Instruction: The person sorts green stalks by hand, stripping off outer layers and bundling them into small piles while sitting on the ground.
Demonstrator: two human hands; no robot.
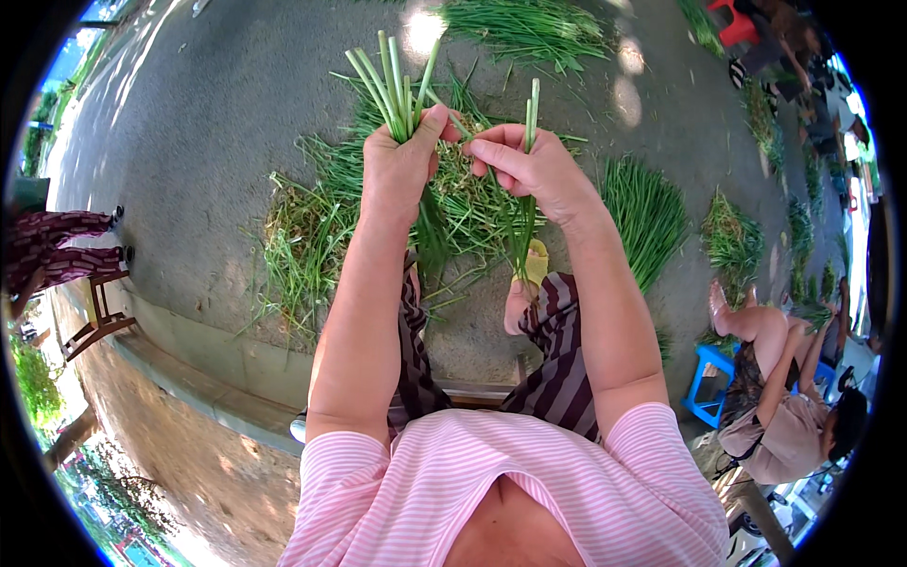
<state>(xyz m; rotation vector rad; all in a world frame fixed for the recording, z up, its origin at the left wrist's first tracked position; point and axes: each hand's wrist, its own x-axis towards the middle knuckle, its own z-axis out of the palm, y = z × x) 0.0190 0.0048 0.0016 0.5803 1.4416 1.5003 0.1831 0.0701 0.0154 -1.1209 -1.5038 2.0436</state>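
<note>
Left hand [399,165] fisted tight round bunch of green stalks [395,80], cut ends pointing up, leaves hanging below wrist. Right hand [534,170] just beside it, fingers pinched on few stalks [532,109]. Under both hands, loose heap of greens [312,222] lay on pavement [189,142]. Further pile [529,28] near pavement's far edge.

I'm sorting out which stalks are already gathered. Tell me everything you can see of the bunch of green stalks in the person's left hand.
The bunch of green stalks is a handful of long, thin, fresh-looking plant stems, pale green at the cut ends that fan out above the fist. The left hand grips it closed around the middle, roughly upright, while darker leafy lengths hang below the fist toward the lap. It is held up over the loose pile of greens on the pavement, beside the right hand, which holds a thinner stalk.
</note>
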